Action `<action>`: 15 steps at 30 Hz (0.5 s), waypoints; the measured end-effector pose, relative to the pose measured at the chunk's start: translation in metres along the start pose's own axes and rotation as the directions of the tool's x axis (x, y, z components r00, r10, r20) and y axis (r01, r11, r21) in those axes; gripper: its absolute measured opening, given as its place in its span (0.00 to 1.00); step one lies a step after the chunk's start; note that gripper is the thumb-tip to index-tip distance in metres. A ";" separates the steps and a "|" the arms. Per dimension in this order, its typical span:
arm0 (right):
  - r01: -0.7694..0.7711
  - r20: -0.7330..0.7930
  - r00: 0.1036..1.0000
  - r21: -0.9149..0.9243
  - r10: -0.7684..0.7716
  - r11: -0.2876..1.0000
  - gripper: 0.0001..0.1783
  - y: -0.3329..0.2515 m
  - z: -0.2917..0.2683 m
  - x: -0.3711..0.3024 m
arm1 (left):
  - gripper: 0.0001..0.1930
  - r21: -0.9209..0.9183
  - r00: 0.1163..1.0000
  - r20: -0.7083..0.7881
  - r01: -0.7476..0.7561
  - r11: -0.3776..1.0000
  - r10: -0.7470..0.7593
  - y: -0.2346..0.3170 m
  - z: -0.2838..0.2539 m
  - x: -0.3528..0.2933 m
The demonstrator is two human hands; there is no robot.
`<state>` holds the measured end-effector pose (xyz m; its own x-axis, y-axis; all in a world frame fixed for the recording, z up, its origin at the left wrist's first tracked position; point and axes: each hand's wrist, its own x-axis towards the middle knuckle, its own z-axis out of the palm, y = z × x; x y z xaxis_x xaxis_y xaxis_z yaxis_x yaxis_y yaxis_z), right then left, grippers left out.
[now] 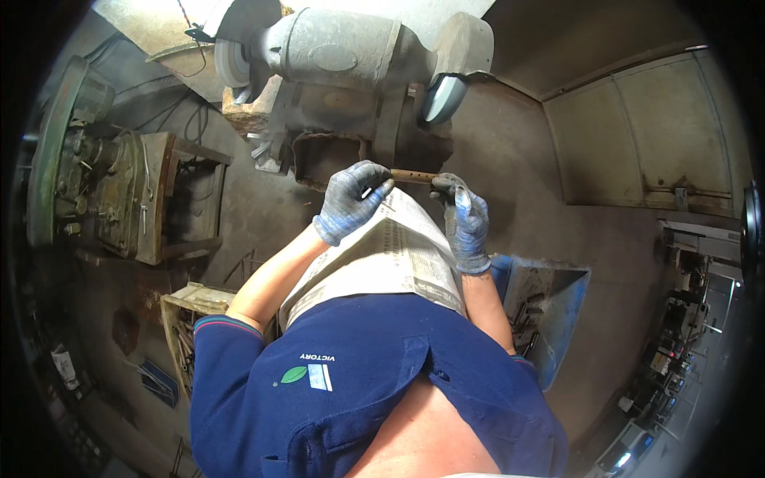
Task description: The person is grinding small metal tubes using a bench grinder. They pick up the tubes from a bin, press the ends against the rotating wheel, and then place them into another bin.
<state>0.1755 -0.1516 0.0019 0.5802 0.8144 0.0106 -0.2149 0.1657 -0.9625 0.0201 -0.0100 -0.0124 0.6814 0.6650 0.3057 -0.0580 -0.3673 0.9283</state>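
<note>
A short brown metal bar with a row of small holes (pixel 413 176) is held level between my two gloved hands, above my lap. My left hand (pixel 351 199), in a grey and blue glove, is closed on the bar's left end. Closed on its right end is my right hand (pixel 464 213), in the same kind of glove. Just beyond the bar stands a grey bench grinder (pixel 331 49). It has a pale wheel (pixel 232 62) at its left and another wheel (pixel 445 99) under a guard at its right. Printed paper (pixel 390 259) covers my lap.
At my left is a wooden crate (pixel 199 298) with long metal pieces in it. A blue-edged bin (pixel 567 319) holding metal parts is at my right. A greenish machine (pixel 119 183) stands further left. Metal cabinet doors (pixel 637 131) are at the far right.
</note>
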 end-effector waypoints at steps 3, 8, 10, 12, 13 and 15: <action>0.018 -0.041 0.999 0.073 -0.015 0.997 0.15 0.004 0.008 0.004 | 0.08 -0.153 0.970 0.006 0.242 0.958 -0.244 -0.006 -0.001 0.009; -0.017 -0.095 0.995 0.059 0.022 0.998 0.17 0.010 0.013 0.005 | 0.09 -0.207 0.982 0.010 0.186 0.961 -0.188 -0.025 0.000 0.012; -0.014 -0.091 0.996 0.056 0.019 0.998 0.16 0.014 0.012 0.005 | 0.09 -0.189 0.980 0.027 0.198 0.962 -0.196 -0.028 -0.001 0.015; -0.004 -0.101 0.995 0.042 0.008 0.999 0.15 0.016 0.015 0.005 | 0.09 -0.411 0.932 0.030 0.340 0.846 -0.361 -0.039 0.006 0.018; 0.004 -0.113 0.994 0.028 -0.001 1.000 0.14 0.017 0.018 0.006 | 0.08 -0.513 0.898 0.047 0.398 0.761 -0.438 -0.043 0.010 0.020; 0.057 -0.116 0.990 -0.148 -0.075 0.987 0.12 0.019 0.020 0.006 | 0.08 -0.520 0.891 0.072 0.418 0.745 -0.449 -0.047 0.012 0.024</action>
<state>0.1590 -0.1323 -0.0110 0.6819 0.7296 0.0511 -0.0625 0.1278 -0.9898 0.0483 0.0155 -0.0511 0.6855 0.7103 -0.1597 -0.1376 0.3419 0.9296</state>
